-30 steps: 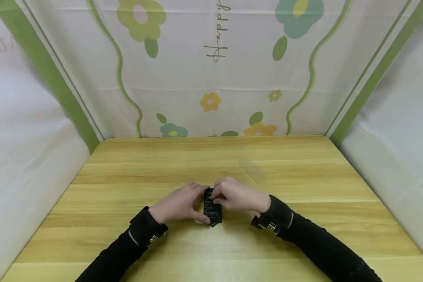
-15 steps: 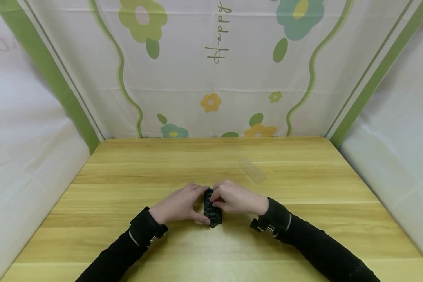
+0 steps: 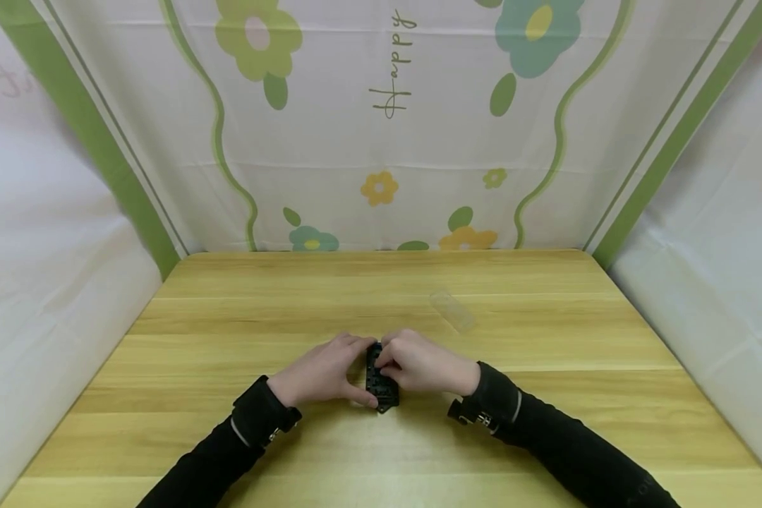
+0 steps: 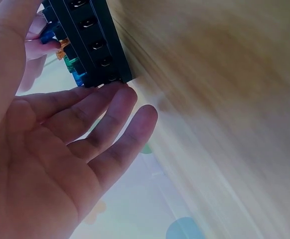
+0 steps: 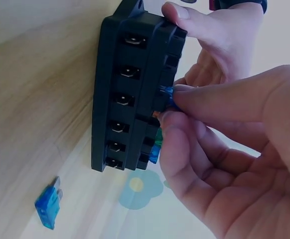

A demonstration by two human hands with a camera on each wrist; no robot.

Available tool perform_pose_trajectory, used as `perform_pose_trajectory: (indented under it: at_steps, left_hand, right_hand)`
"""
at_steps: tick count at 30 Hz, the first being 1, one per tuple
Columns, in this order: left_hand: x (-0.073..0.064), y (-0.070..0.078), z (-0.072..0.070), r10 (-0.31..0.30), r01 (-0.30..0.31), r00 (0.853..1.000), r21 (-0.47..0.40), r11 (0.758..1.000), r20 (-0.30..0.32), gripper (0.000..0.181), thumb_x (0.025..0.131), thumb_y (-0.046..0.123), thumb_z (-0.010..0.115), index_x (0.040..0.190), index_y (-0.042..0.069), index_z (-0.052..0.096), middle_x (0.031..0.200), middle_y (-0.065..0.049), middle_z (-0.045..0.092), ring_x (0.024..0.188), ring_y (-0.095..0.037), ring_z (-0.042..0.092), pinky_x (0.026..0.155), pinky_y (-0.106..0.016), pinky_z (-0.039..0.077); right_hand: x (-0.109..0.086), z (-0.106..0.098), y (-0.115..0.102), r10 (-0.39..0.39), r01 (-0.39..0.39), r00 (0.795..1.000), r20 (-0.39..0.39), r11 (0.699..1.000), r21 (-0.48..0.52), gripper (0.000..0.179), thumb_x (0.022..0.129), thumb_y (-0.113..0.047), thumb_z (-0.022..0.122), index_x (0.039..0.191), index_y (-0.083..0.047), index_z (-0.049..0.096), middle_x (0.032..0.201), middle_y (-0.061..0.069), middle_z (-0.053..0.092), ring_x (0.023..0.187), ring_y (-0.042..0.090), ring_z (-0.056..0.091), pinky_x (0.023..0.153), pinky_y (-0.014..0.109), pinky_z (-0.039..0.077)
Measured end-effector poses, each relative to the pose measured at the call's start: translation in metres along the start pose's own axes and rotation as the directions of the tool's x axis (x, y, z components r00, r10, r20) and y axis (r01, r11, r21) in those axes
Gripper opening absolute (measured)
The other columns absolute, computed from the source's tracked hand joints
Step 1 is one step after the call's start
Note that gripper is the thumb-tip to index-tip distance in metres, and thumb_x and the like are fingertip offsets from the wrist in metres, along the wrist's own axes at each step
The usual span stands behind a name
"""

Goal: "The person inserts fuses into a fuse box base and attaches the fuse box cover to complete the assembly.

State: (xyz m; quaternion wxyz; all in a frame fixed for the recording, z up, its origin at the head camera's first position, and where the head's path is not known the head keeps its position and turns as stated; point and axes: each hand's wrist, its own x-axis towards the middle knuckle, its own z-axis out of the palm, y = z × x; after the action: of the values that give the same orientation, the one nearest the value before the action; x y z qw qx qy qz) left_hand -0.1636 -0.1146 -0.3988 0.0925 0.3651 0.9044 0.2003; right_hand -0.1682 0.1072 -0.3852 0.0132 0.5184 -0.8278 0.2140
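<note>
A black fuse box (image 3: 382, 386) lies on the table between both hands, with a row of metal terminals down its side (image 5: 116, 126). My left hand (image 3: 327, 370) holds it by its two ends, thumb at the near end and fingertips at the far one. In the right wrist view, my right hand (image 5: 219, 134) pinches a blue blade fuse (image 5: 169, 95) between thumb and index finger at the box's top face. Further along sit an orange fuse (image 4: 62, 50), a green fuse (image 4: 70, 64) and a blue fuse, partly covered by fingers in the right wrist view.
Another blue blade fuse (image 5: 48, 205) lies loose on the table beyond the box. A clear plastic cover (image 3: 452, 312) rests behind my right hand on the wooden table (image 3: 228, 303). Printed fabric walls (image 3: 330, 127) stand around the back and sides.
My right hand has shifted very slightly toward me and to the left, fingers still at the box. The left hand and the fuse box stay nearly in place.
</note>
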Motion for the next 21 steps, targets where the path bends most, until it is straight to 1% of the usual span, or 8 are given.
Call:
perform_pose_trajectory:
  at_steps: [3, 7, 11, 15, 18, 21]
  left_hand:
    - [0.0, -0.001, 0.0, 0.004, -0.004, 1.0, -0.008, 1.0, 0.0, 0.102, 0.074, 0.065, 0.075, 0.15, 0.005, 0.041, 0.143, -0.01, 0.048, 0.131, -0.024, 0.043, 0.103, -0.04, 0.039]
    - [0.0, -0.001, 0.001, 0.008, -0.008, 1.0, -0.015, 1.0, -0.002, 0.102, 0.075, 0.064, 0.075, 0.149, 0.004, 0.041, 0.143, -0.011, 0.047, 0.131, -0.025, 0.043, 0.103, -0.041, 0.039]
    - [0.0, -0.001, 0.0, 0.005, -0.005, 1.0, -0.01, 1.0, 0.0, 0.102, 0.074, 0.064, 0.076, 0.149, 0.004, 0.042, 0.143, -0.011, 0.048, 0.131, -0.025, 0.043, 0.103, -0.041, 0.039]
    - [0.0, -0.001, 0.001, 0.001, -0.001, 1.0, -0.008, 1.0, 0.003, 0.101, 0.074, 0.064, 0.076, 0.149, 0.005, 0.042, 0.143, -0.01, 0.048, 0.131, -0.024, 0.043, 0.103, -0.04, 0.039]
    - [0.0, -0.001, 0.0, -0.002, 0.002, 1.0, -0.01, 1.0, 0.005, 0.103, 0.074, 0.065, 0.075, 0.149, 0.005, 0.041, 0.143, -0.01, 0.048, 0.131, -0.024, 0.043, 0.104, -0.04, 0.038]
    - [0.0, -0.001, 0.0, -0.003, 0.003, 1.0, -0.014, 1.0, 0.007, 0.105, 0.073, 0.066, 0.075, 0.15, 0.004, 0.04, 0.143, -0.011, 0.048, 0.132, -0.025, 0.043, 0.104, -0.04, 0.037]
  right_hand:
    - [0.0, 0.001, -0.001, -0.009, 0.009, 1.0, -0.008, 1.0, -0.013, 0.015, 0.09, 0.002, 0.067, 0.089, -0.007, 0.078, 0.079, -0.001, 0.059, 0.07, 0.006, 0.048, 0.065, 0.017, 0.039]
    - [0.0, 0.002, -0.004, 0.005, -0.005, 1.0, -0.021, 1.0, -0.024, 0.018, 0.089, 0.003, 0.066, 0.083, -0.009, 0.077, 0.076, -0.003, 0.055, 0.068, 0.007, 0.046, 0.063, 0.018, 0.037]
    - [0.002, 0.004, -0.009, 0.072, -0.073, 0.997, -0.036, 0.996, -0.045, 0.02, 0.086, 0.004, 0.068, 0.074, -0.012, 0.072, 0.073, -0.005, 0.052, 0.065, 0.007, 0.045, 0.06, 0.017, 0.038]
    - [0.002, 0.006, -0.014, 0.146, -0.149, 0.988, -0.05, 0.985, -0.087, 0.022, 0.086, 0.001, 0.07, 0.07, -0.013, 0.066, 0.072, -0.004, 0.051, 0.062, 0.007, 0.045, 0.055, 0.017, 0.038]
    - [0.002, 0.007, -0.015, 0.162, -0.169, 0.985, -0.056, 0.977, -0.134, 0.022, 0.087, -0.002, 0.071, 0.069, -0.014, 0.065, 0.073, -0.005, 0.053, 0.061, 0.006, 0.046, 0.055, 0.017, 0.038]
    - [0.001, 0.007, -0.016, 0.154, -0.161, 0.987, -0.054, 0.972, -0.169, 0.025, 0.087, -0.003, 0.071, 0.067, -0.016, 0.061, 0.073, -0.006, 0.052, 0.06, 0.006, 0.044, 0.054, 0.017, 0.036]
